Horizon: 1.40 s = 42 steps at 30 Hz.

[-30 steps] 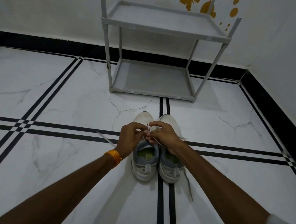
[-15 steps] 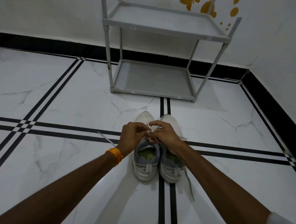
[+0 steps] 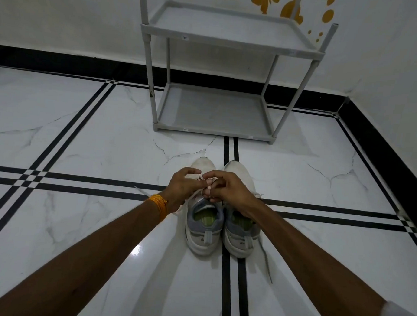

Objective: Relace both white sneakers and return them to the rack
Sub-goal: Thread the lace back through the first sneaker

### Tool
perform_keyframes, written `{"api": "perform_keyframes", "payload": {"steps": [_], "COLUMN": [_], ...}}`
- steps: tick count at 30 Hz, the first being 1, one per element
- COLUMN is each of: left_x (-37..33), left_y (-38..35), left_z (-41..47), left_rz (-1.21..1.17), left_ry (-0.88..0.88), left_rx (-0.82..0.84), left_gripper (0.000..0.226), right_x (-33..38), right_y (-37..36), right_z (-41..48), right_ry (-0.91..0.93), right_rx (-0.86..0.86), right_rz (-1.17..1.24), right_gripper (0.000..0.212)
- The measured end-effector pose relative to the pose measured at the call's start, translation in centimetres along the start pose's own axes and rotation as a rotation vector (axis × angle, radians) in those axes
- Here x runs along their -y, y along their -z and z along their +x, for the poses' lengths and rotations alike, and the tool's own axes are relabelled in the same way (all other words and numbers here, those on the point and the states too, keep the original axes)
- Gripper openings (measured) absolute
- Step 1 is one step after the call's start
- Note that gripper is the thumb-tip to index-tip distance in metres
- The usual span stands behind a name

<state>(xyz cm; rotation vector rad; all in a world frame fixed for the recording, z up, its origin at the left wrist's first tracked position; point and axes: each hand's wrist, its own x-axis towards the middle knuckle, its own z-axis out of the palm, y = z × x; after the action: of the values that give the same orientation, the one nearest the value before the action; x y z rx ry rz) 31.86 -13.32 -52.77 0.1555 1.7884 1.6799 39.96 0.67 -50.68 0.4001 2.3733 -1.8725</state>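
Two white sneakers with grey collars stand side by side on the floor, toes pointing away from me. Both my hands meet over the lace area of the left sneaker (image 3: 203,232). My left hand (image 3: 180,189) and my right hand (image 3: 227,189) each pinch the white lace (image 3: 207,187) of that shoe; the eyelets are hidden under my fingers. The right sneaker (image 3: 240,237) sits under my right wrist, and one loose lace end (image 3: 266,264) trails from it along the floor. Beyond the shoes stands the grey two-shelf rack (image 3: 213,131), both shelves bare.
White marble floor with black double lines (image 3: 80,182). White walls with a black skirting (image 3: 384,152) close the back and right side. A loose lace end (image 3: 140,191) lies on the floor left of my left wrist.
My fingers have shifted on the left sneaker's lace and my left fingers spread slightly. The shoes and rack have not moved.
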Motion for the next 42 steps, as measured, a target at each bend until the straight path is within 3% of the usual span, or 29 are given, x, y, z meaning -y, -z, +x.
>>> {"api": "perform_keyframes", "payload": {"steps": [2,5,12,16,20,24,29,32,36,38,42], "left_x": [0.2,0.3,0.9,0.8,0.7,0.2,0.7,0.8,0.4,-0.1,-1.0], "left_y": [0.2,0.1,-0.2,-0.5,0.1,0.9,-0.1,-0.4,-0.2,-0.1,0.4], "left_z": [0.1,0.0,-0.2,-0.3,-0.7,-1.2,-1.9,-1.8,-1.2,-1.0,-0.6], "left_rz": [-0.005,-0.011,0.108,0.41,0.563,0.615,0.929,1.048,1.144,1.023,0.553], "left_ry": [-0.056,-0.122,-0.251,-0.431,-0.553,-0.567,-0.744,-0.677,-0.58,-0.488,-0.073], "left_rx": [0.141,0.184,0.002,-0.132,-0.094,-0.072,-0.116,-0.144,-0.107,-0.094,0.041], "left_gripper": [0.035,0.028,0.021,0.018,0.015,0.012,0.017,0.024,0.021,0.022,0.023], "right_x": [0.0,0.2,0.1,-0.5,-0.7,-0.1,0.0,0.2,0.0,-0.2,-0.6], "right_y": [0.0,0.0,-0.4,-0.8,-1.1,-1.6,-2.1,-2.7,-2.7,-2.5,-1.8], "right_z": [0.2,0.2,-0.4,-0.6,-0.6,-0.8,-0.3,-0.1,-0.3,-0.3,-0.7], "right_ry": [0.005,0.017,-0.018,-0.029,-0.055,-0.037,-0.042,-0.052,-0.053,-0.042,-0.018], "right_rx": [0.009,0.028,-0.048,-0.15,-0.205,-0.237,-0.33,-0.299,-0.295,-0.298,-0.285], "right_rz": [-0.01,-0.022,0.044,0.07,0.06,-0.072,-0.325,-0.433,-0.402,-0.378,-0.173], "right_gripper": [0.038,0.036,0.034,0.02,0.015,0.017,0.012,0.014,0.02,0.02,0.011]}}
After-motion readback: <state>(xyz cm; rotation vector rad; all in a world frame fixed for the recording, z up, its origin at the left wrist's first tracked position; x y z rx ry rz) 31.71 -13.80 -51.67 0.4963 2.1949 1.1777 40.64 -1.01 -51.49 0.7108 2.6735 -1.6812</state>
